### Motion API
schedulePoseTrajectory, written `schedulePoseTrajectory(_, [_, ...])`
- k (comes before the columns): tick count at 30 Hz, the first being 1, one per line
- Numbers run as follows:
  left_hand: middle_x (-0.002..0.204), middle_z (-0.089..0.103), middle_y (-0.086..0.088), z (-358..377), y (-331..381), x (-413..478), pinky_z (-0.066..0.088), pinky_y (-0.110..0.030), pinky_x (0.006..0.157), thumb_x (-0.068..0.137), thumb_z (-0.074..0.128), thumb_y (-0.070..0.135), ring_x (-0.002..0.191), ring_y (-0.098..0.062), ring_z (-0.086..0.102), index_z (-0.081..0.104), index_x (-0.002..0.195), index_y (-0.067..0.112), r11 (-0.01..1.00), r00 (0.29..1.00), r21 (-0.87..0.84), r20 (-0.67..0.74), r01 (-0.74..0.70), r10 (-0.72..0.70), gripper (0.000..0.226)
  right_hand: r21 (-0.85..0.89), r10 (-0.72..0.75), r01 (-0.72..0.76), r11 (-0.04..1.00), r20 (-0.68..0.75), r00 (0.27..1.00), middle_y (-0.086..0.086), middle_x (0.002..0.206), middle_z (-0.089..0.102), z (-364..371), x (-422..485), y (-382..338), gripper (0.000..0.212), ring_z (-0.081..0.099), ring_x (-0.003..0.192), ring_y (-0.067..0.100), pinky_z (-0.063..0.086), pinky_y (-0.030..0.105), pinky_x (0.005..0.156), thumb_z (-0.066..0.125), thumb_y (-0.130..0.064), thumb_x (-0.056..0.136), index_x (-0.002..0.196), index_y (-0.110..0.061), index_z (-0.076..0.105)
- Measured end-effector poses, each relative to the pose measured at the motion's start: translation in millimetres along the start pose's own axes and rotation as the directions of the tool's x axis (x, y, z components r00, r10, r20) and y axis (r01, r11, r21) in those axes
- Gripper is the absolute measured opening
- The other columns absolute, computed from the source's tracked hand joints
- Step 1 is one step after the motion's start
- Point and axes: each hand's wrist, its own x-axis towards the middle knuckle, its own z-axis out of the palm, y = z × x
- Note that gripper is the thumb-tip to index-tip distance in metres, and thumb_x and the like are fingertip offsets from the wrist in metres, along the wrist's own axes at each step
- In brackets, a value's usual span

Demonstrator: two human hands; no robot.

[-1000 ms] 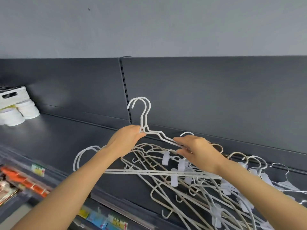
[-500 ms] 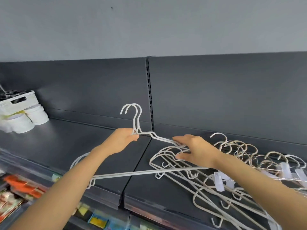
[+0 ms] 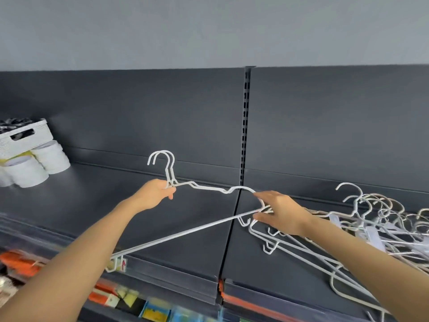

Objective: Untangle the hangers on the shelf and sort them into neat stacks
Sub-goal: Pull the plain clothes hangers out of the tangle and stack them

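The left grip (image 3: 155,194) is closed round the necks of two white hangers (image 3: 185,233) just under their hooks; the right grip (image 3: 281,214) pinches their far shoulder end. The pair hangs tilted above the shelf (image 3: 92,205), across the seam between its panels, low corner over the front edge. The tangled pile (image 3: 371,224) lies toward the shelf's right end, white tubs (image 3: 46,163) at its left end.

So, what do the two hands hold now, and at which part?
Both hold a pair of white hangers: the left hand grips the necks under the hooks, the right hand holds the curved shoulder end.
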Motion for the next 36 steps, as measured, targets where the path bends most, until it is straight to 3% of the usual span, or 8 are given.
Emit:
schedulePoseTrajectory(4, [0.096, 0.064, -0.018, 7, -21, 10, 0.041, -0.032, 0.074, 0.095, 0.050, 0.035, 0.079, -0.022, 0.054, 0.068, 0.076, 0.016, 0.998, 0.998, -0.026, 0.011, 0.059, -0.059, 0.032, -0.008, 0.060, -0.060, 0.998, 0.027, 0.998, 0.001, 0.141, 0.045, 6, 8, 0, 0.059, 0.038, 0.132, 0.018, 0.034, 0.032, 0.106, 0.053, -0.046, 0.090, 0.140, -0.020, 0.038])
schedulePoseTrajectory(8, [0.067, 0.048, -0.003, 10, -29, 21, 0.031, -0.029, 0.060, 0.087, 0.062, 0.029, 0.060, -0.015, 0.039, 0.055, 0.073, 0.005, 0.993, 0.996, -0.085, -0.027, 0.084, -0.087, 0.029, -0.029, 0.091, -0.090, 0.995, 0.032, 0.995, 0.000, 0.148, 0.037, 7, 16, -1, 0.063, 0.031, 0.137, 0.016, 0.029, 0.029, 0.110, 0.048, -0.050, 0.091, 0.143, -0.019, 0.033])
schedulePoseTrajectory(13, [0.087, 0.069, 0.002, 15, -41, 32, 0.048, -0.028, 0.070, 0.078, 0.072, 0.038, 0.074, -0.016, 0.064, 0.066, 0.092, 0.020, 0.980, 0.993, -0.160, 0.012, 0.120, -0.120, 0.023, -0.021, 0.117, -0.116, 0.993, 0.016, 0.993, 0.002, 0.147, 0.039, 8, 20, 3, 0.064, 0.035, 0.134, 0.018, 0.033, 0.029, 0.107, 0.047, -0.051, 0.090, 0.143, -0.017, 0.033])
schedulePoseTrajectory(18, [0.093, 0.067, 0.001, 28, -47, 39, 0.047, -0.032, 0.079, 0.077, 0.072, 0.044, 0.089, -0.020, 0.063, 0.064, 0.097, 0.015, 0.986, 0.989, -0.094, -0.037, 0.140, -0.144, 0.035, -0.029, 0.142, -0.141, 0.990, 0.024, 0.990, 0.002, 0.147, 0.038, 10, 16, 12, 0.064, 0.033, 0.136, 0.018, 0.031, 0.030, 0.109, 0.048, -0.050, 0.091, 0.143, -0.017, 0.033])
schedulePoseTrajectory(21, [0.100, 0.057, 0.000, 33, -25, 42, 0.042, -0.031, 0.080, 0.077, 0.071, 0.047, 0.096, -0.024, 0.057, 0.060, 0.100, 0.013, 0.998, 0.994, -0.032, -0.090, 0.057, -0.059, 0.042, -0.034, 0.144, -0.143, 0.989, 0.016, 0.990, 0.001, 0.147, 0.038, 6, 10, 19, 0.064, 0.033, 0.136, 0.018, 0.031, 0.032, 0.110, 0.047, -0.051, 0.091, 0.143, -0.018, 0.033])
schedulePoseTrajectory(23, [0.122, 0.053, 0.002, 37, -2, 38, 0.039, -0.030, 0.092, 0.078, 0.071, 0.048, 0.120, -0.019, 0.050, 0.057, 0.118, 0.019, 1.000, 0.999, -0.016, -0.048, -0.023, 0.022, 0.052, -0.022, 0.158, -0.158, 0.987, 0.016, 0.987, 0.001, 0.147, 0.038, 1, 4, 24, 0.065, 0.037, 0.133, 0.018, 0.034, 0.032, 0.108, 0.047, -0.051, 0.090, 0.144, -0.018, 0.032])
schedulePoseTrajectory(25, [0.140, 0.045, 0.004, 42, 25, 30, 0.034, -0.030, 0.103, 0.077, 0.071, 0.048, 0.132, -0.014, 0.040, 0.048, 0.135, 0.020, 0.996, 0.997, -0.040, 0.008, -0.082, 0.082, 0.068, -0.011, 0.166, -0.165, 0.986, 0.007, 0.986, 0.001, 0.146, 0.039, -6, -4, 30, 0.065, 0.046, 0.125, 0.019, 0.038, 0.031, 0.104, 0.047, -0.053, 0.089, 0.143, -0.019, 0.032])
schedulePoseTrajectory(36, [0.146, 0.035, 0.015, 117, 178, -1, 0.028, -0.022, 0.101, 0.075, 0.074, 0.047, 0.133, -0.004, 0.032, 0.038, 0.141, 0.032, 0.898, 0.867, -0.039, 0.245, -0.439, 0.434, 0.076, -0.031, 0.218, -0.224, 0.974, -0.139, 0.966, 0.003, 0.146, 0.038, -53, -80, 90, 0.059, 0.040, 0.131, 0.019, 0.034, 0.027, 0.105, 0.049, -0.044, 0.092, 0.143, -0.017, 0.035])
